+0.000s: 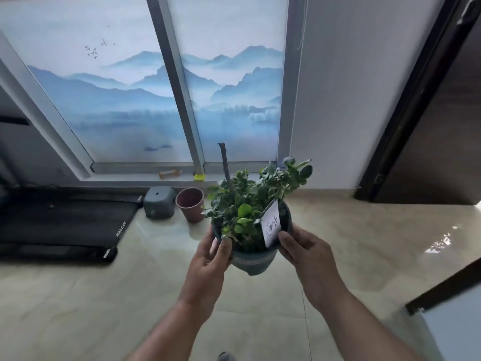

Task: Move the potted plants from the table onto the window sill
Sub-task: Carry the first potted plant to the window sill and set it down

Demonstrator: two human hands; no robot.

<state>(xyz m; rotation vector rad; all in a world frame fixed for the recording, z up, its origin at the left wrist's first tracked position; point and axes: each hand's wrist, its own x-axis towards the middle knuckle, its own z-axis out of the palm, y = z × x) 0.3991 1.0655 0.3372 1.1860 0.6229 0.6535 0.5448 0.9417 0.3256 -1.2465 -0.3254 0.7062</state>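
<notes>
I carry a teal pot [253, 261] with a leafy green plant [250, 204], a bare upright stem and a white tag, in the air above the floor. My left hand [210, 256] grips the pot's left rim with the thumb over the edge. My right hand [304, 254] holds its right side, fingertips against the white tag. The low window sill [130, 175] runs below the mountain-print window ahead, a little beyond and to the left of the pot.
On the sill lie a small wooden piece [169, 174] and a yellow tag [199, 177]. An empty brown pot [191, 204] and a grey-blue box [159, 202] stand on the tiled floor below it. A black treadmill [59, 222] lies left; a dark door frame [406, 121] stands right.
</notes>
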